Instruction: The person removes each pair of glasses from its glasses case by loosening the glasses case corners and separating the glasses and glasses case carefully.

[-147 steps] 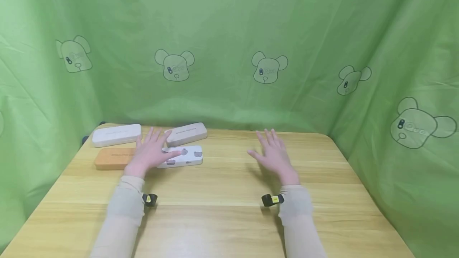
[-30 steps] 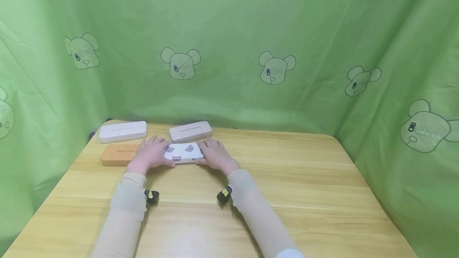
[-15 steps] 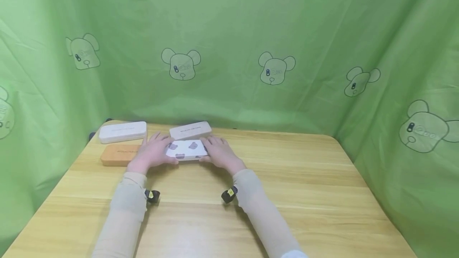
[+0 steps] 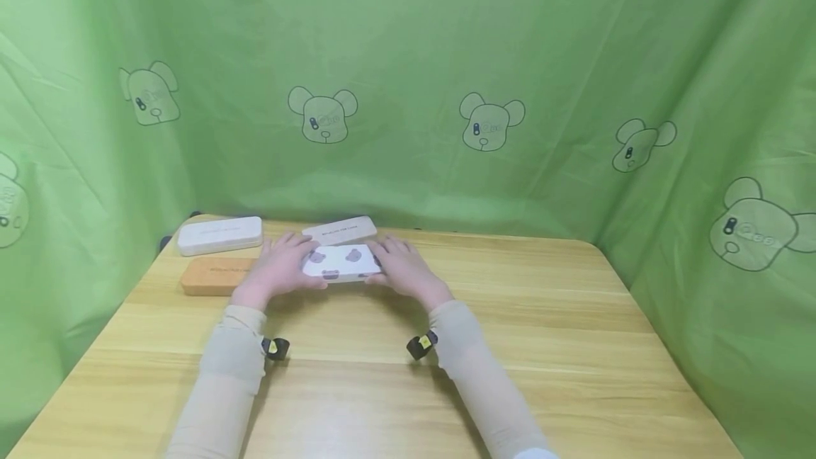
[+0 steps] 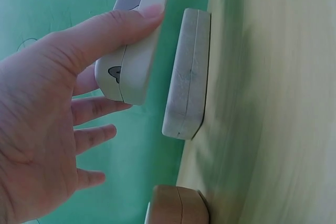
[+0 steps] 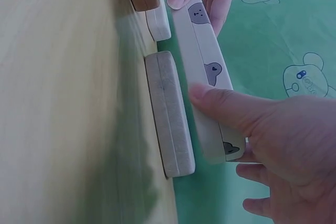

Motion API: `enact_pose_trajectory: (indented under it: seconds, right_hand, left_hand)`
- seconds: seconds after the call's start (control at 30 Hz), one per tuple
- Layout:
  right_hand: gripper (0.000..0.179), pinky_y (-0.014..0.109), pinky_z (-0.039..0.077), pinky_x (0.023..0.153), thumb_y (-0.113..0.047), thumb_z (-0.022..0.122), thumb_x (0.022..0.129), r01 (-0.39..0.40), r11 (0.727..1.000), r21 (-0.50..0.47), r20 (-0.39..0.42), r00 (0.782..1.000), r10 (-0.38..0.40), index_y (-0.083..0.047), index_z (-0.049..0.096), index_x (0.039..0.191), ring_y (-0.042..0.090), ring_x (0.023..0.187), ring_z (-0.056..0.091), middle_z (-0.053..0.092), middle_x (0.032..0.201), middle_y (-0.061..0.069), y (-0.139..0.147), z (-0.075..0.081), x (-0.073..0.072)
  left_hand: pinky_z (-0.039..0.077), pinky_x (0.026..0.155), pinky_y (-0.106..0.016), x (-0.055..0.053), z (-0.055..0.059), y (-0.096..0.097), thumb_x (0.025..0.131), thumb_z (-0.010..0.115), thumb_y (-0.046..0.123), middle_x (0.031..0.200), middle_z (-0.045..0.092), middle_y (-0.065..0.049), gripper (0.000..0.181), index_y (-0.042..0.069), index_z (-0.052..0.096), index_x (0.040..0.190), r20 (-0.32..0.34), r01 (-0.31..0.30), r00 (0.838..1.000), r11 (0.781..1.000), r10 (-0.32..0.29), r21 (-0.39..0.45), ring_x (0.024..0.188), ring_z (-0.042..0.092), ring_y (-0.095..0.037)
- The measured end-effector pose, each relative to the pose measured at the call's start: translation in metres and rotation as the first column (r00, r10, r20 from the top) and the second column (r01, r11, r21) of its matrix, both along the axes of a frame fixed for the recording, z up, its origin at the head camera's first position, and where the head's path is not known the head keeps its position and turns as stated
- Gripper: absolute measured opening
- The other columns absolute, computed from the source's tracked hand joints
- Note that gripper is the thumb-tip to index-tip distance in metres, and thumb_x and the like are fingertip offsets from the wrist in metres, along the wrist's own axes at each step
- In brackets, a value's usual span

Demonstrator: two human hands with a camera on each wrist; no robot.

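Observation:
A white glasses case (image 4: 342, 263) with grey bear prints is held in the air between both hands. My left hand (image 4: 283, 265) pinches its left end, thumb on the near side and fingers behind, as the left wrist view shows. My right hand (image 4: 403, 269) grips the other end the same way, thumb (image 6: 226, 103) pressed on the near side. Its lid seam looks closed. Just beyond it, a greyish glasses case (image 4: 340, 231) lies on the table, partly hidden in the head view; the wrist views show a gap between the two.
An orange glasses case (image 4: 213, 276) lies left of the left hand, its right end hidden. Behind it lies a whitish case (image 4: 219, 235). The wooden table (image 4: 542, 346) is enclosed by green curtains (image 4: 408, 34) with bear-head prints.
My right hand has come in from the right and taken hold of the bear-print case. Both hands have lifted it off the table, moving it slightly right and away.

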State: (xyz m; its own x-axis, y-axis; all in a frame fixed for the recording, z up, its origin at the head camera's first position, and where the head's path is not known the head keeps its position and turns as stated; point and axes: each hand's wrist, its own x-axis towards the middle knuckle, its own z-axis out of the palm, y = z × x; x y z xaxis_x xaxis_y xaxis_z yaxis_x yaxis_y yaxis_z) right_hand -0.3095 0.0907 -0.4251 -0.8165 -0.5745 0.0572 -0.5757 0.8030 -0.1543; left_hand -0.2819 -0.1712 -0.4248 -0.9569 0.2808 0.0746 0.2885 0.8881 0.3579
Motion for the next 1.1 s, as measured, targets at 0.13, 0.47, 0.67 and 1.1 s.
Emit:
enact_pose_trajectory:
  seconds: [0.13,0.47,0.67,1.1]
  right_hand:
    - [0.081,0.059,0.02,0.121,-0.046,0.068,0.086,-0.002,1.0,-0.008,-0.004,1.0,0.002,-0.011,0.034,0.151,0.037,0.147,0.027,0.035,0.156,0.017,0.004,0.004,0.002]
    - [0.079,0.06,0.021,0.12,-0.045,0.069,0.086,0.006,1.0,-0.016,-0.026,1.0,-0.007,-0.014,0.035,0.15,0.038,0.147,0.027,0.037,0.155,0.016,0.018,0.011,0.007]
    - [0.078,0.06,0.02,0.12,-0.045,0.07,0.085,0.014,1.0,-0.016,-0.037,0.999,-0.015,-0.013,0.037,0.149,0.039,0.147,0.027,0.038,0.154,0.017,0.028,0.015,0.01]
    - [0.08,0.062,0.021,0.118,-0.045,0.071,0.084,0.025,1.0,0.007,-0.066,0.998,-0.025,-0.011,0.037,0.149,0.039,0.146,0.027,0.039,0.153,0.016,0.05,0.019,0.016]
  left_hand:
    - [0.004,0.114,-0.074,0.003,0.004,0.004,0.072,0.079,0.053,0.155,0.038,-0.015,0.088,0.012,0.047,0.143,0.002,0.006,1.0,1.0,-0.006,0.007,0.148,0.019,-0.042]
    - [0.006,0.115,-0.073,0.006,0.009,0.015,0.071,0.078,0.055,0.154,0.04,-0.012,0.091,0.012,0.046,0.144,-0.025,0.033,0.999,0.999,-0.033,0.014,0.148,0.021,-0.04]
    - [0.008,0.115,-0.072,0.007,0.014,0.024,0.071,0.077,0.058,0.154,0.04,-0.01,0.093,0.012,0.046,0.144,-0.034,0.048,0.998,0.999,-0.048,0.024,0.149,0.021,-0.038]
    - [0.01,0.116,-0.071,0.01,0.017,0.046,0.072,0.076,0.058,0.154,0.041,-0.011,0.089,0.01,0.049,0.141,-0.09,0.062,0.994,0.998,-0.064,-0.018,0.148,0.024,-0.038]
